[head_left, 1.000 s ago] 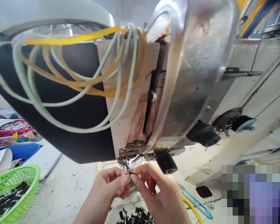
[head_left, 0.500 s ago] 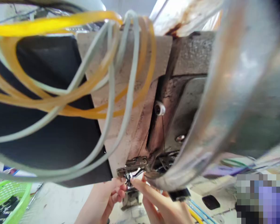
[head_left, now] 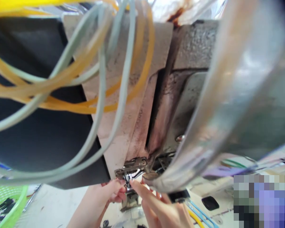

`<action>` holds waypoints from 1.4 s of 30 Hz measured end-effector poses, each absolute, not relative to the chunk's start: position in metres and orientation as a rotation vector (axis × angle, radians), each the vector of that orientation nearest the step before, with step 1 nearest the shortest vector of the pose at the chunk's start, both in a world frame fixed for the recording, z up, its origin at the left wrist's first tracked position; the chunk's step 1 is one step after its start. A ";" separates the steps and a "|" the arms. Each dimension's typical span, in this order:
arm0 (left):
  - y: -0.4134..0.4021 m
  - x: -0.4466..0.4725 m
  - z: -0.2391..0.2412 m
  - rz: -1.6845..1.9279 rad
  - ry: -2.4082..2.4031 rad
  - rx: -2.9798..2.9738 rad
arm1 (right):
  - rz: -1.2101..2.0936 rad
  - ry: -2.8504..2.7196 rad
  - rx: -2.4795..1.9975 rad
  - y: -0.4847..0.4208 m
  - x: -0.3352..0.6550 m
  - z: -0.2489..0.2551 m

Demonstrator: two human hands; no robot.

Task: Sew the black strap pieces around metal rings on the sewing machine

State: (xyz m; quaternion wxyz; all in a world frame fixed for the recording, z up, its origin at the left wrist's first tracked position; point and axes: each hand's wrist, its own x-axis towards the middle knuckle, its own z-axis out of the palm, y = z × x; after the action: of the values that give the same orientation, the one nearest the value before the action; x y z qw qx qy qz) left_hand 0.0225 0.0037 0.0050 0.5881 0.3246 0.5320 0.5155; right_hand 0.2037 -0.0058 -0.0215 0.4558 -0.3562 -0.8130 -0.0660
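Note:
A worn sewing machine head (head_left: pixel 156 104) fills the view from very close, with yellow and pale grey tubes (head_left: pixel 102 79) looped over it. Both hands meet at the metal needle and presser-foot parts (head_left: pixel 130 175) under the head. My left hand (head_left: pixel 106 198) has its fingers curled and pinched at the left of the needle. My right hand (head_left: pixel 161 207) reaches up with the forefinger and thumb pinched at the same spot. What they pinch is too small to make out.
A green basket (head_left: pixel 8 202) with black pieces sits at the lower left on the white table (head_left: pixel 54 205). Blue-handled snips (head_left: pixel 201 215) and a yellow strip lie at the lower right, near a small black pad (head_left: pixel 210 202). A curved metal guard (head_left: pixel 218 104) looms at the right.
The view has moved closer to the machine head and up under it. Both hands stay pinched at the needle, now lower in the picture; the pile of black pieces has dropped out of view.

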 end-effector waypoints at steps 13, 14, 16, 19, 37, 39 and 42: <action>0.015 0.012 0.008 1.083 1.064 0.877 | 0.560 -1.875 -1.089 -0.045 0.221 -0.022; 0.013 0.011 0.007 1.083 1.049 0.887 | 0.683 -1.947 -1.129 -0.050 0.220 -0.027; 0.005 0.010 0.006 1.094 1.027 0.909 | 0.823 -2.081 -1.215 -0.058 0.216 -0.038; -0.014 0.005 0.004 1.138 1.063 0.971 | 0.761 -2.231 -1.340 -0.062 0.206 -0.055; -0.077 -0.013 -0.034 0.895 1.489 1.433 | 0.353 -2.530 -1.142 -0.052 0.167 -0.061; -0.078 -0.014 -0.037 0.909 1.456 1.345 | 0.302 -2.476 -1.030 -0.057 0.176 -0.056; -0.080 -0.014 -0.039 0.871 1.308 1.183 | 0.212 -2.299 -0.845 -0.065 0.192 -0.049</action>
State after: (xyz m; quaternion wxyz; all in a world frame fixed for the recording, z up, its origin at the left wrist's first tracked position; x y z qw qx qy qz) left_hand -0.0136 -0.0799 -0.0389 0.5541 0.5008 0.5535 0.3687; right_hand 0.1922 -0.0650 -0.0489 0.3351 -0.3238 -0.8811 0.0811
